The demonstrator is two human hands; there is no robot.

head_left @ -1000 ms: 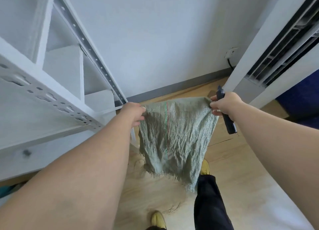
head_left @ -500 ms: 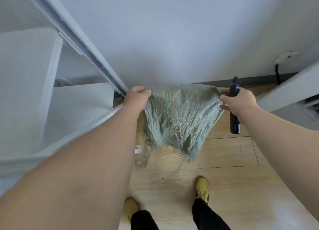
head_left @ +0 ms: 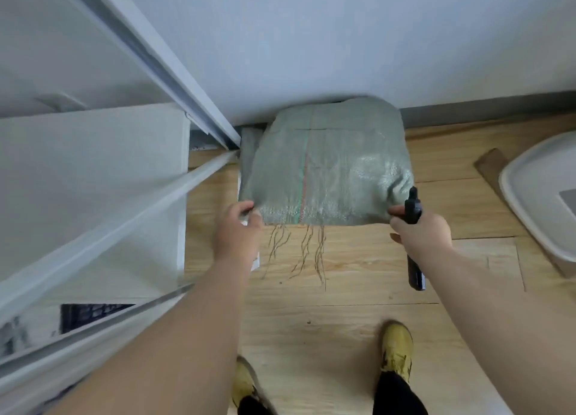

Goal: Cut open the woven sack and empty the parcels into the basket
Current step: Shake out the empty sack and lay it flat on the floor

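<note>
Sack lowered since before, both hands pinching its edge, right hand also gripping knife, left hand

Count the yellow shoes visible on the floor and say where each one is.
2. One yellow shoe stands on the wooden floor at lower right, below the right hand. The other shoe is at the bottom edge, beside the left forearm, partly cut off.

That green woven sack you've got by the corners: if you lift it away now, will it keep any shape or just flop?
Probably flop. The woven sack looks thin and drapes between the left hand and right hand, so it seems light and limp. Loose threads trail from its near edge, so it may fray or snag. The weave's sheen suggests it is somewhat slippery.
</note>
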